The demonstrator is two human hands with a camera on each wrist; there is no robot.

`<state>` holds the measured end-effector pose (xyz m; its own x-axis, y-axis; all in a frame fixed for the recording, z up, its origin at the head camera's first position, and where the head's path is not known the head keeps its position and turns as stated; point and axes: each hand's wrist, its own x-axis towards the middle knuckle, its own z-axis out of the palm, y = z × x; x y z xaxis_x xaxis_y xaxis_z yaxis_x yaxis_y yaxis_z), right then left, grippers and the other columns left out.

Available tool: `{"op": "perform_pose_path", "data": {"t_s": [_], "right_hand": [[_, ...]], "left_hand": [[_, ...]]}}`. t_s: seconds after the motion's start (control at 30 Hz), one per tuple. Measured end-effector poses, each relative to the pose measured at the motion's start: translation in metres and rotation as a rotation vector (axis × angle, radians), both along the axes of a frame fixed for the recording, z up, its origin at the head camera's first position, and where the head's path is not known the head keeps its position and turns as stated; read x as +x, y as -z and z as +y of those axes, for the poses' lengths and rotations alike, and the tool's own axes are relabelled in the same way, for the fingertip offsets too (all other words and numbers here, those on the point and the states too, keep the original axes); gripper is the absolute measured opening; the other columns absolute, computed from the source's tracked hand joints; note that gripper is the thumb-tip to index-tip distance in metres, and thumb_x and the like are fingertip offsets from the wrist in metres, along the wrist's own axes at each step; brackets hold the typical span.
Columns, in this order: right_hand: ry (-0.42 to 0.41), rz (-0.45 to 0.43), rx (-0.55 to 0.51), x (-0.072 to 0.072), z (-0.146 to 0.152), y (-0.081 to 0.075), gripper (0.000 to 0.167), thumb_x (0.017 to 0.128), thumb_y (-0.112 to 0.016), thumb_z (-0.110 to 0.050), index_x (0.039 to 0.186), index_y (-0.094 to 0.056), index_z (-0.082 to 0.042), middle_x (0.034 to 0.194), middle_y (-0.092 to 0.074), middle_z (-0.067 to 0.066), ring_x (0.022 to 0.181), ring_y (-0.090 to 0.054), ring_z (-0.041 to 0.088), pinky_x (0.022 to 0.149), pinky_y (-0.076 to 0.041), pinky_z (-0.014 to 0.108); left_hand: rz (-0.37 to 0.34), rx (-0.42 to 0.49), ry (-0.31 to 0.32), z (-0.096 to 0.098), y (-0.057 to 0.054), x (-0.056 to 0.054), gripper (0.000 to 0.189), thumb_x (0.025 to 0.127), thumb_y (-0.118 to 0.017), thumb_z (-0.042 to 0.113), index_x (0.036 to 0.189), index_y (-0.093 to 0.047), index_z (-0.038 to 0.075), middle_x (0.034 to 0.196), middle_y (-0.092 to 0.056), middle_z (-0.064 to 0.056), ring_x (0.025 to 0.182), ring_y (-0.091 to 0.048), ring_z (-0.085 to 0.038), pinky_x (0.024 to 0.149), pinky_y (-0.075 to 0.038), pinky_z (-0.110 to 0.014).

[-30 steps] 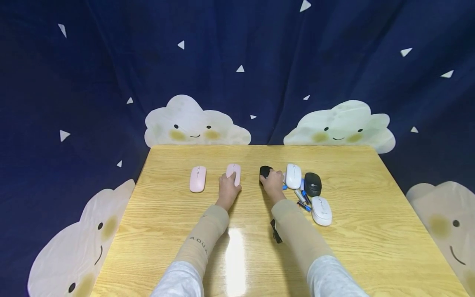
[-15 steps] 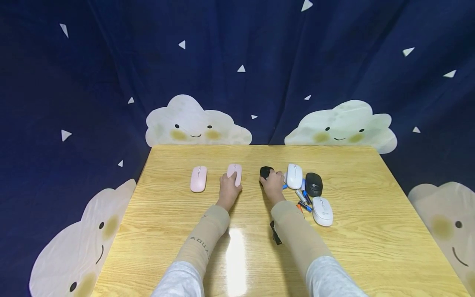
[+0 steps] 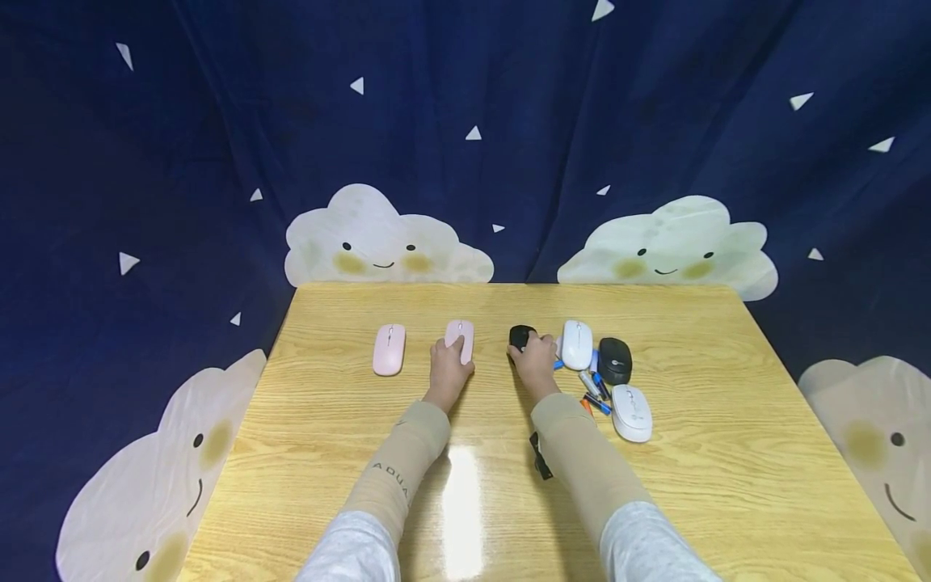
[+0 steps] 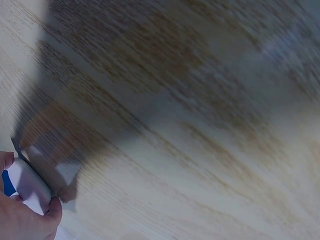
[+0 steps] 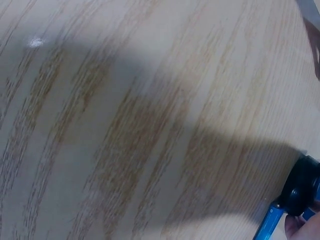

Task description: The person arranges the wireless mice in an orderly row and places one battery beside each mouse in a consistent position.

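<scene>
In the head view my left hand (image 3: 448, 372) grips a pink computer mouse (image 3: 461, 330) on the table, thumb along its top. The left wrist view catches the fingers (image 4: 54, 210) at the sides of that mouse (image 4: 31, 185). My right hand (image 3: 537, 364) holds a black mouse (image 3: 520, 335) by its sides; the palm and fingers hide its near part. A corner of the black mouse (image 5: 300, 182) shows at the edge of the right wrist view, a blue battery (image 5: 269, 222) beside it. Another pink mouse (image 3: 389, 350) lies left of my left hand.
Right of my right hand lie a white mouse (image 3: 577, 346), a second black mouse (image 3: 614, 361) and another white mouse (image 3: 632, 413). Several loose batteries (image 3: 597, 404) lie among them. A small black object (image 3: 541, 457) is partly covered by my right sleeve (image 3: 582, 461).
Both hands stay on the same mice with hardly any movement. A small orange piece beside my right sleeve shows more than a second ago.
</scene>
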<state>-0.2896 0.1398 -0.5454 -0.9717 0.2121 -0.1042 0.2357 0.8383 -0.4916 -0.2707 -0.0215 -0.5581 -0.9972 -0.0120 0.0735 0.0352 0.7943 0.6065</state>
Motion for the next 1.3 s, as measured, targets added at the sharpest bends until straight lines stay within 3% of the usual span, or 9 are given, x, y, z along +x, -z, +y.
{"op": "perform_pose_path", "data": {"t_s": [0.13, 0.63, 0.8, 1.03, 1.17, 1.3], "right_hand": [[-0.014, -0.010, -0.029, 0.004, 0.000, -0.004, 0.062, 0.087, -0.059, -0.035, 0.134, -0.042, 0.002, 0.128, -0.038, 0.031, 0.119, -0.037, 0.044, 0.095, -0.039, 0.049], [-0.014, 0.017, -0.022, 0.008, 0.001, -0.005, 0.062, 0.086, -0.061, -0.036, 0.132, -0.044, 0.000, 0.126, -0.040, 0.030, 0.115, -0.040, 0.044, 0.092, -0.042, 0.049], [-0.011, 0.013, -0.033, 0.007, 0.001, -0.006, 0.062, 0.086, -0.061, -0.036, 0.133, -0.043, 0.000, 0.126, -0.039, 0.030, 0.115, -0.039, 0.044, 0.092, -0.041, 0.050], [0.000, 0.005, -0.060, 0.006, 0.000, -0.006, 0.062, 0.086, -0.061, -0.036, 0.133, -0.043, -0.001, 0.128, -0.037, 0.029, 0.117, -0.037, 0.043, 0.092, -0.041, 0.050], [0.001, -0.001, -0.052, 0.006, 0.000, -0.005, 0.062, 0.086, -0.061, -0.036, 0.133, -0.043, -0.001, 0.128, -0.037, 0.029, 0.117, -0.037, 0.043, 0.093, -0.041, 0.050], [0.001, -0.006, -0.044, 0.006, 0.000, -0.004, 0.062, 0.085, -0.062, -0.036, 0.133, -0.042, -0.001, 0.129, -0.037, 0.029, 0.117, -0.037, 0.043, 0.093, -0.041, 0.049]], "left_hand": [[-0.001, 0.005, -0.002, 0.000, 0.000, 0.000, 0.056, 0.074, -0.069, 0.008, 0.127, -0.053, 0.002, 0.120, -0.050, -0.027, 0.106, -0.044, -0.036, 0.090, -0.041, -0.040], [0.003, 0.018, 0.027, -0.006, 0.000, 0.000, 0.056, 0.077, -0.070, 0.015, 0.129, -0.051, 0.002, 0.122, -0.047, -0.028, 0.110, -0.045, -0.040, 0.091, -0.044, -0.042], [0.051, 0.026, 0.034, -0.013, -0.003, 0.001, 0.050, 0.083, -0.063, 0.023, 0.127, -0.051, 0.001, 0.128, -0.043, -0.027, 0.116, -0.042, -0.041, 0.093, -0.043, -0.046], [0.203, -0.077, -0.024, -0.042, -0.003, -0.004, 0.041, 0.084, -0.058, 0.018, 0.120, -0.055, -0.001, 0.125, -0.047, -0.022, 0.116, -0.042, -0.036, 0.099, -0.034, -0.046], [0.191, -0.115, -0.076, -0.066, 0.000, -0.005, 0.044, 0.082, -0.059, 0.017, 0.120, -0.053, -0.002, 0.125, -0.046, -0.022, 0.117, -0.039, -0.036, 0.100, -0.030, -0.046], [0.122, -0.118, -0.118, -0.087, 0.002, -0.002, 0.048, 0.082, -0.059, 0.017, 0.123, -0.049, -0.004, 0.129, -0.041, -0.022, 0.120, -0.034, -0.037, 0.102, -0.026, -0.047]]}}
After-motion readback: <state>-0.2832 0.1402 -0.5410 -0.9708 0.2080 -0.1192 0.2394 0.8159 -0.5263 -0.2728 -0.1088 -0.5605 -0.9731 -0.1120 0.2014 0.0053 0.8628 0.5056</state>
